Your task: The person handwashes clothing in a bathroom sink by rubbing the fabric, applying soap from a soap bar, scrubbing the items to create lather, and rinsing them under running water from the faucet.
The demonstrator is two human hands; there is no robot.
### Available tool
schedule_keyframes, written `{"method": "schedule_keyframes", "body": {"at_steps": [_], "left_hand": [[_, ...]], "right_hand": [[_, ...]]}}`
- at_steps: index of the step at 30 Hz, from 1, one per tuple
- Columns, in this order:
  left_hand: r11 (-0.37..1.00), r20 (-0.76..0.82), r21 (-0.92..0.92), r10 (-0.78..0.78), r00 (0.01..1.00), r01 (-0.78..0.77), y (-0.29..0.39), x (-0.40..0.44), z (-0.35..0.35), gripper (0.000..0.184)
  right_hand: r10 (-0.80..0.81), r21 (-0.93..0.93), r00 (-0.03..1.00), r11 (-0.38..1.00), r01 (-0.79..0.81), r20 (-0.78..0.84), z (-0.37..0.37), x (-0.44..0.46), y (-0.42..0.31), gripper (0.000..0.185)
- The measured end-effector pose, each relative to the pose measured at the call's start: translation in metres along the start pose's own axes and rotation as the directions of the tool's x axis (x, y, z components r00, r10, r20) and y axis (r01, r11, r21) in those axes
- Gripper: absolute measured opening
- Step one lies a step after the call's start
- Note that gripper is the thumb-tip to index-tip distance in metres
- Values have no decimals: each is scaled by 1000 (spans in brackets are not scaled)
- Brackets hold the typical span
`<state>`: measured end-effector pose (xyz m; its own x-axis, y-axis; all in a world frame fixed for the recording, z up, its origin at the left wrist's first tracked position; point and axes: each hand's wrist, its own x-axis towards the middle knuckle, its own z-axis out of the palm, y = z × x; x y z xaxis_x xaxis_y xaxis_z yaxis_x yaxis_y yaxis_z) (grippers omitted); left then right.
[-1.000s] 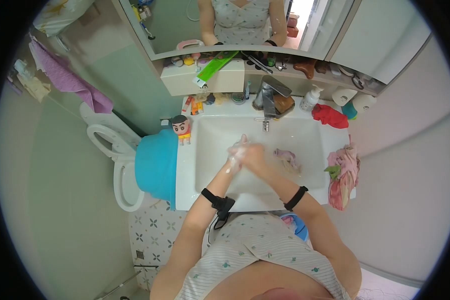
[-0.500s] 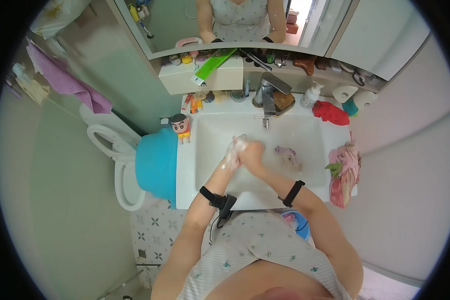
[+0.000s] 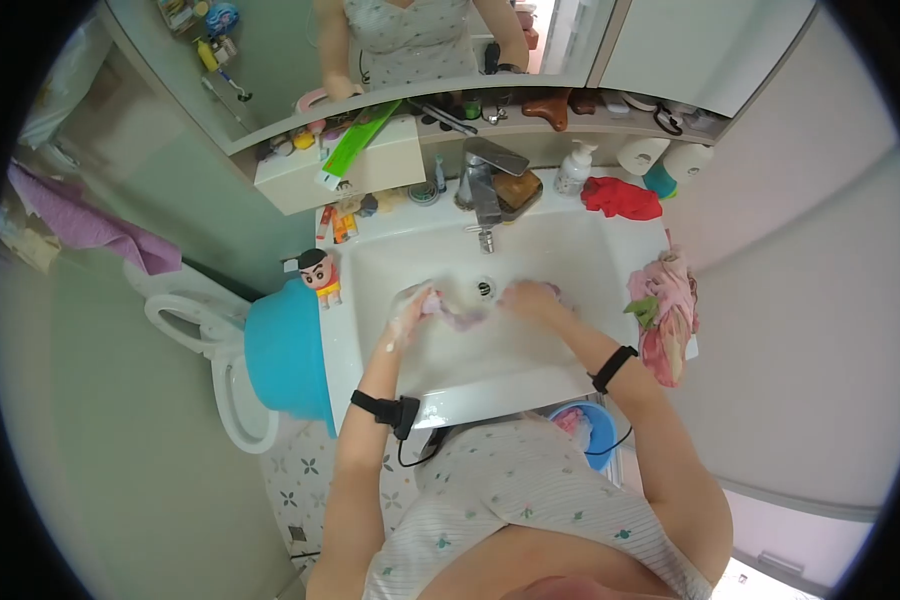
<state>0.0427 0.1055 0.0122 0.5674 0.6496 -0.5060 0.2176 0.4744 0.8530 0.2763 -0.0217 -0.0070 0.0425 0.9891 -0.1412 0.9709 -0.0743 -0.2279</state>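
Observation:
My left hand [image 3: 408, 308], coated in soap lather, is closed around a small pale purple cloth [image 3: 460, 320]. A limp end of that cloth trails to the right over the basin floor. My right hand [image 3: 532, 301] is low in the white sink [image 3: 450, 385], over a second small purplish cloth [image 3: 562, 294] that shows at the hand's far side. Its fingers are blurred, and whether they grip that cloth does not show. Between the hands lies the drain [image 3: 485, 289], below the faucet [image 3: 482, 195].
A toy figure [image 3: 320, 275] stands on the left rim by a blue basin [image 3: 288, 350]. A pump bottle [image 3: 574, 168], a red cloth [image 3: 622, 198] and pink cloths [image 3: 667, 325] line the back and right. Below the sink is a blue bucket [image 3: 600, 435].
My hands, together before, have parted: the left moved left with the small cloth, the right moved right onto the other cloth. The view has shifted and tilted, and the drain now shows.

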Motion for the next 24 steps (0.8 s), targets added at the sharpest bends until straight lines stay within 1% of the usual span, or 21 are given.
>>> {"method": "schedule_keyframes", "body": {"at_steps": [1, 2, 3, 4, 5, 6, 7, 8, 9, 10, 11, 12, 13, 14, 16, 17, 19, 20, 22, 23, 24], "left_hand": [[1000, 6, 29, -7, 1000, 7, 3, -2, -1, 27], [998, 12, 59, -13, 1000, 13, 6, -4, -2, 26], [1000, 31, 13, -18, 999, 18, 4, -5, -1, 26], [1000, 42, -6, -23, 999, 23, 0, -4, 1, 26], [999, 52, -25, -27, 998, 28, -3, -4, 3, 26], [989, 60, -130, -65, 996, 72, -8, -1, 8, 27], [980, 67, -178, -80, 995, 91, -9, 1, 11, 28], [968, 73, -225, -96, 993, 110, -10, 2, 14, 28], [985, 67, -145, -85, 994, 94, -10, 2, 15, 28], [991, 60, -105, -76, 995, 82, -9, 1, 15, 27], [995, 52, -65, -68, 996, 71, -8, 0, 16, 27], [994, 33, -79, -70, 997, 72, -6, 0, 17, 28], [993, 20, -87, -80, 997, 82, -7, -2, 19, 29], [991, 7, -94, -91, 996, 91, -9, -3, 21, 30], [992, 14, -73, -100, 995, 101, -11, 9, 33, 30], [992, 16, -66, -103, 995, 104, -11, 17, 41, 30], [981, 104, -139, -120, 987, 134, -21, 40, 61, 30], [976, 133, -163, -124, 983, 145, -27, 54, 72, 30], [937, 210, -240, -207, 956, 255, -41, 80, 92, 32], [920, 238, -260, -233, 943, 293, -43, 88, 102, 33], [934, 258, -192, -249, 933, 302, -41, 93, 112, 35]], "right_hand": [[9, -88, 1000, 996, -10, -13, -5, -5, 22, 46], [150, 171, 983, 977, -130, -107, -15, 3, 35, 50], [286, 437, 938, 882, -177, -197, -25, 11, 47, 54], [529, 890, 847, 361, -279, 50, -60, 22, 45, 60], [489, 952, 872, 254, -170, 26, -86, 29, 40, 64], [453, 989, 892, 136, -61, -8, -105, 35, 35, 69], [456, 990, 890, 132, -56, -11, -116, 44, 29, 69], [477, 997, 877, 5, -75, 64, -127, 54, 22, 65], [485, 989, 864, -119, -92, 139, -135, 63, 21, 62], [481, 989, 866, -118, -87, 134, -138, 74, 28, 62], [517, 979, 853, -200, 43, 68, -140, 87, 32, 52], [553, 947, 833, -271, 172, 7, -148, 96, 29, 44], [610, 943, 789, -219, 249, -67, -152, 104, 25, 39], [609, 944, 792, -229, 239, -53, -153, 105, 24, 39], [455, 978, 882, -91, 185, -125, -164, 112, 33, 42], [457, 979, 882, -94, 180, -118, -164, 109, 34, 42], [398, 976, 912, -145, 164, -94, -166, 96, 27, 37], [399, 976, 913, -145, 160, -91, -162, 89, 24, 37], [376, 983, 925, -144, 116, -54, -142, 74, 28, 31], [416, 976, 909, -206, 76, 17, -126, 66, 31, 28], [451, 963, 888, -266, 40, 88, -98, 60, 41, 26]]}}
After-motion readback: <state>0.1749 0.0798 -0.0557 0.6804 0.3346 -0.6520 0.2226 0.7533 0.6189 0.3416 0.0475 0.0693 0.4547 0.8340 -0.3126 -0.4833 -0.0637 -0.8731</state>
